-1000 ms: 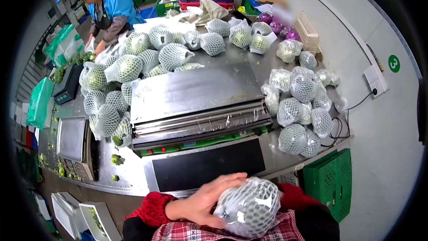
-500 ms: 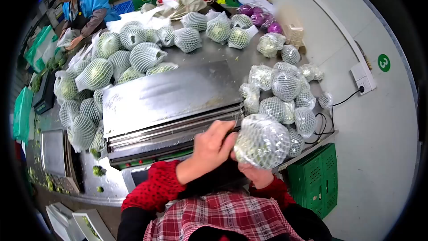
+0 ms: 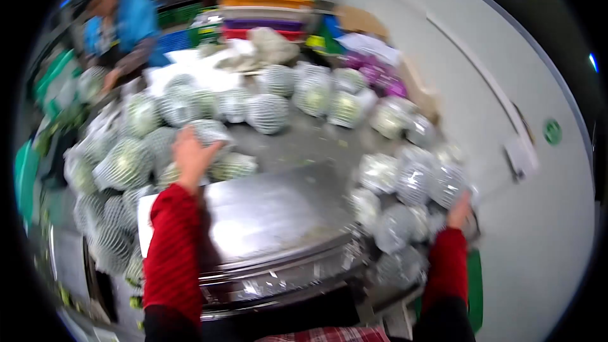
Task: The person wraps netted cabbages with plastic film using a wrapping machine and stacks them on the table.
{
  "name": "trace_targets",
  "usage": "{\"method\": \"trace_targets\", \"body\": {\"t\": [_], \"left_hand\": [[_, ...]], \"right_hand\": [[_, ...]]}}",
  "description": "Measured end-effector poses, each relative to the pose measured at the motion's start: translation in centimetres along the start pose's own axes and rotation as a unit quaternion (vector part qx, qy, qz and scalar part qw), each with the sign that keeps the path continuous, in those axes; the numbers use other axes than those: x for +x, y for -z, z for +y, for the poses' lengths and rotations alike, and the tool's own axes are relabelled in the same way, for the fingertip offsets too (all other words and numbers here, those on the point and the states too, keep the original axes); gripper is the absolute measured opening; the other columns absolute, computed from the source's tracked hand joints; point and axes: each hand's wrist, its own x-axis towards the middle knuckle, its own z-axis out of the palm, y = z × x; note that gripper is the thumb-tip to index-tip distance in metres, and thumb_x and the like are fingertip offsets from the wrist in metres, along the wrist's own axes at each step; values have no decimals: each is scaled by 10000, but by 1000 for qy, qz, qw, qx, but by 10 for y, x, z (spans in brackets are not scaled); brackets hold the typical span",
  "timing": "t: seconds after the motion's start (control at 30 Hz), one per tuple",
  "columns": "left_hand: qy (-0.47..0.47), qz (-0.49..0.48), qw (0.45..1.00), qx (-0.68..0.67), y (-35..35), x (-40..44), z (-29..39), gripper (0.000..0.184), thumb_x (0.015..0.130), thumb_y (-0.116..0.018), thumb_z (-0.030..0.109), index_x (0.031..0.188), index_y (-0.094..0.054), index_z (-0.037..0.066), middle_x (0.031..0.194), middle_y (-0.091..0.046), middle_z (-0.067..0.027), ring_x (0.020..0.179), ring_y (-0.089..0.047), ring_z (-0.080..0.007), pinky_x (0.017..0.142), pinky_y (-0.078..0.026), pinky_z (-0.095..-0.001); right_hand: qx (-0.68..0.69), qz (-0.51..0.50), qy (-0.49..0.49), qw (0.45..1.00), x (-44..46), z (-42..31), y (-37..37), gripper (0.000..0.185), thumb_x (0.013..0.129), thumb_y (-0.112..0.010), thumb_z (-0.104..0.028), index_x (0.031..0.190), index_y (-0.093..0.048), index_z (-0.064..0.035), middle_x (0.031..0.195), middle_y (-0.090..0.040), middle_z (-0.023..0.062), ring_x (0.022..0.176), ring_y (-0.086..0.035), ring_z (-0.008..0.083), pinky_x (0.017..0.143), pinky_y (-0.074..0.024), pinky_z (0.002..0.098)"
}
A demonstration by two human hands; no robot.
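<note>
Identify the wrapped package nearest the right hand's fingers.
The wrapped package at the right edge of the heap, beside the fingers of the right hand; others lie farther off.

One sign in view: a round green disc (image 3: pixel 553 132) on the pale wall (image 3: pixel 544 215), right side of the head view, above and to the right of the white socket box (image 3: pixel 521 155), apart from it. Pale mark in the middle of the disc, smeared by blur, not safely legible now. Same disc in the two earlier frames is sharper: a single white numeral 3, tilted. That's the only number or sign that can be read. Rest of the view is soft; no brand, label or other lettering is legible.
</note>
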Motion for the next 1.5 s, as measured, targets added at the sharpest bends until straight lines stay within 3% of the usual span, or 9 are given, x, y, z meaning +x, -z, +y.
{"method": "trace_targets", "body": {"t": [0.1,0.2,0.43,0.6,0.73,0.87,1.13,1.3,1.5], "left_hand": [[58,75,993,77,-16,10,0,961,610,-816,468,1365,-402,41,1359,-450,-182,1227,-435,-372,1014,-371,-485],[152,56,987,15,-17,12,1,1017,570,-833,456,1398,-362,102,1423,-377,-148,1253,-402,-394,1018,-388,-463],[193,21,943,-272,-24,13,-44,1135,536,-868,485,1417,-347,-7,1387,-404,-265,1266,-441,-375,1044,-383,-397],[107,-19,843,-527,15,-20,-28,857,686,-810,394,1306,-478,-94,1271,-561,-238,1157,-555,-319,1013,-396,-335],[-74,69,959,-264,55,-56,5,567,799,-728,361,1235,-609,19,1205,-611,-158,1150,-536,-286,1000,-389,-356],[-287,105,936,-174,126,-104,78,369,769,-741,333,972,-677,33,1205,-608,-127,1106,-551,-300,953,-412,-385],[-92,-87,947,-294,116,-203,25,817,610,-836,151,1342,-479,90,1141,-615,-124,962,-617,-248,780,-520,-339],[-476,121,866,-97,139,-208,47,512,600,-693,-25,1102,-624,42,1054,-649,-91,968,-620,-279,797,-528,-364],[-492,77,866,-47,114,-256,30,492,673,-647,-1,1159,-572,27,1148,-601,-100,1018,-595,-284,772,-528,-348]], "right_hand": [[-174,234,224,930,29,-59,8,326,910,-526,-33,1222,-530,61,1180,-593,205,1041,-573,288,947,-446,387],[182,-150,147,961,-36,-258,-39,328,885,-566,-57,1202,-557,30,1163,-608,147,989,-576,215,895,-464,338],[426,-674,11,603,-230,-509,-327,520,978,-435,-446,1265,-537,-25,1026,-620,48,911,-559,173,797,-453,331],[409,-603,205,653,-244,-537,-318,530,955,-478,-459,1218,-570,-8,1087,-643,107,975,-584,215,824,-460,327],[390,-648,177,630,-224,-514,-184,494,955,-522,-431,1276,-508,-57,1058,-591,23,904,-559,107,644,-474,246],[571,-633,-81,517,-258,-486,-103,454,1009,-407,-397,1263,-461,-25,1137,-558,39,1016,-530,120,856,-455,309],[372,-357,605,607,-254,-421,-41,407,593,-797,-84,914,-561,2,1280,-539,176,1177,-515,370,981,-434,442],[298,-236,688,618,-254,-417,-32,297,625,-734,-79,871,-587,-1,1255,-551,155,1180,-513,351,969,-442,480],[281,-280,698,596,-275,-393,-9,285,707,-674,-44,983,-612,-12,1143,-598,124,1063,-588,302,855,-512,372]]}}
